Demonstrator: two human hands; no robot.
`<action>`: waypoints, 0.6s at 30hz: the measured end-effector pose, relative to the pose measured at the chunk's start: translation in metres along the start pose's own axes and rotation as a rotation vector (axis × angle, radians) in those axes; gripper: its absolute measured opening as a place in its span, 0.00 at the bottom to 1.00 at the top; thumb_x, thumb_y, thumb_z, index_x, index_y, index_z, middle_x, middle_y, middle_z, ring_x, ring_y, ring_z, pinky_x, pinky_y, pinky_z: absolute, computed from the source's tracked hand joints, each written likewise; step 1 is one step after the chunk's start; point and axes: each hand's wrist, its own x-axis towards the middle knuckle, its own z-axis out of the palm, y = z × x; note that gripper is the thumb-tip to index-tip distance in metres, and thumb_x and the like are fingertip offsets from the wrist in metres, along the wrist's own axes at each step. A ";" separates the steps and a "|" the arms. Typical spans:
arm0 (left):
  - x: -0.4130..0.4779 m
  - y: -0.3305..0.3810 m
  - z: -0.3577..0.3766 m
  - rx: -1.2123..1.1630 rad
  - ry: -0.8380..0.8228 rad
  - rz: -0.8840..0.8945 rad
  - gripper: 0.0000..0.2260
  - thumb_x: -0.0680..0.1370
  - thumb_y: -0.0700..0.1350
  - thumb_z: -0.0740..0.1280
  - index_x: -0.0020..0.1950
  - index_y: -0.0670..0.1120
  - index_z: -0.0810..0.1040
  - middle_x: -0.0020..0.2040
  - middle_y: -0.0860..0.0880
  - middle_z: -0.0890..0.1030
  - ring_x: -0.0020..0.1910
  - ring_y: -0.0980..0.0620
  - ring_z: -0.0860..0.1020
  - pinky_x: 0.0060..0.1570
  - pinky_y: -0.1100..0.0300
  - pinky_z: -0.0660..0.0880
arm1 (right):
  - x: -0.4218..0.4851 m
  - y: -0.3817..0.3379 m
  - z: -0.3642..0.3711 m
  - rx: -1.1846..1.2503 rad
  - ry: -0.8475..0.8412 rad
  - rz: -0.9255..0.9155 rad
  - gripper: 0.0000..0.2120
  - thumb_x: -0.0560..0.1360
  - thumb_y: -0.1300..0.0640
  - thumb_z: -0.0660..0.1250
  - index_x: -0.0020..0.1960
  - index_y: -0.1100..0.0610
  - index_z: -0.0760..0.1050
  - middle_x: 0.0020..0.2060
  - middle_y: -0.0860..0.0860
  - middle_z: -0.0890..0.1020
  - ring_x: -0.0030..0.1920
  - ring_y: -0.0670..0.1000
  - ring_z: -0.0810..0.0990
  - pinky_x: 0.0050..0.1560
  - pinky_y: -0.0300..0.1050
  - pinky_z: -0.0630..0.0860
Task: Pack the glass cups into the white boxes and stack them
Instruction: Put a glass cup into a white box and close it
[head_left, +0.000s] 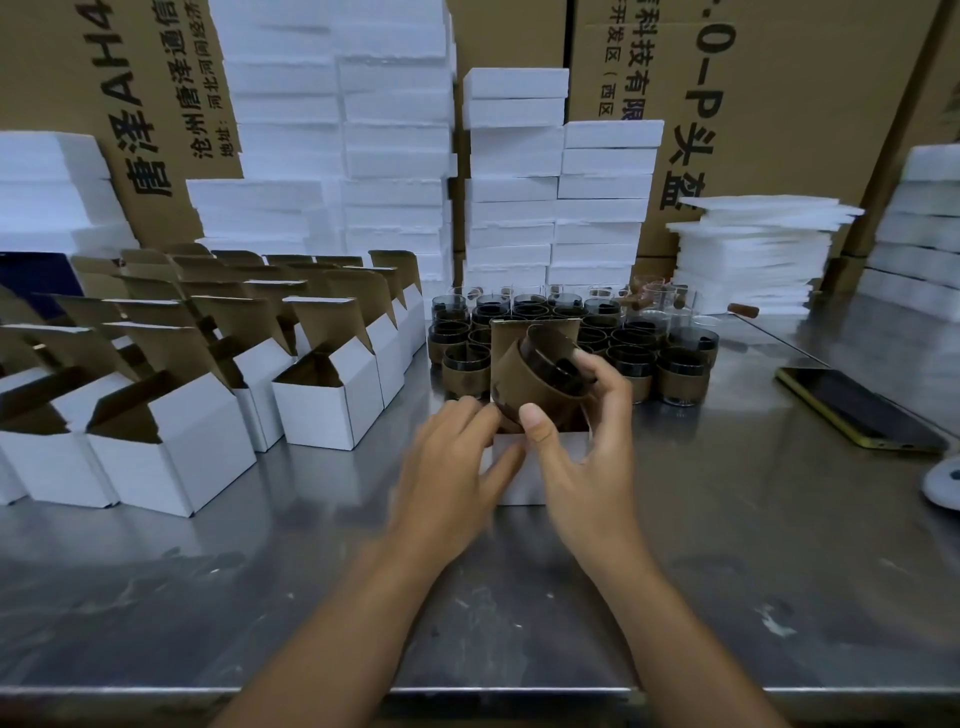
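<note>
Gripping the tilted glass cup (540, 379) in the right hand (582, 457), base angled down into the open white box (519, 486) directly beneath on the worktop (727, 545), left hand (452, 457) holding that box's left edge.

A scuffed steel table (727, 571) — tall brown cartons (779, 104) with black print walling its back.
</note>
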 end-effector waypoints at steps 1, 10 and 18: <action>0.000 0.001 -0.001 0.003 0.002 0.010 0.10 0.74 0.48 0.64 0.43 0.41 0.76 0.39 0.47 0.74 0.39 0.48 0.72 0.37 0.51 0.71 | 0.000 0.000 0.000 -0.008 0.008 0.002 0.23 0.72 0.50 0.67 0.63 0.40 0.63 0.58 0.28 0.70 0.62 0.35 0.70 0.61 0.31 0.67; -0.003 0.007 -0.004 -0.052 0.038 0.030 0.07 0.73 0.46 0.70 0.42 0.44 0.76 0.37 0.51 0.71 0.37 0.51 0.71 0.35 0.58 0.68 | -0.002 0.002 -0.002 -0.302 0.015 -0.088 0.14 0.74 0.57 0.64 0.57 0.44 0.70 0.62 0.55 0.69 0.67 0.38 0.64 0.59 0.23 0.60; -0.004 0.004 -0.002 -0.078 0.053 -0.031 0.06 0.73 0.45 0.70 0.41 0.46 0.75 0.37 0.54 0.69 0.36 0.56 0.68 0.37 0.63 0.64 | -0.005 0.004 -0.001 -0.546 -0.006 -0.083 0.07 0.73 0.57 0.65 0.50 0.56 0.69 0.62 0.60 0.69 0.66 0.56 0.67 0.61 0.56 0.67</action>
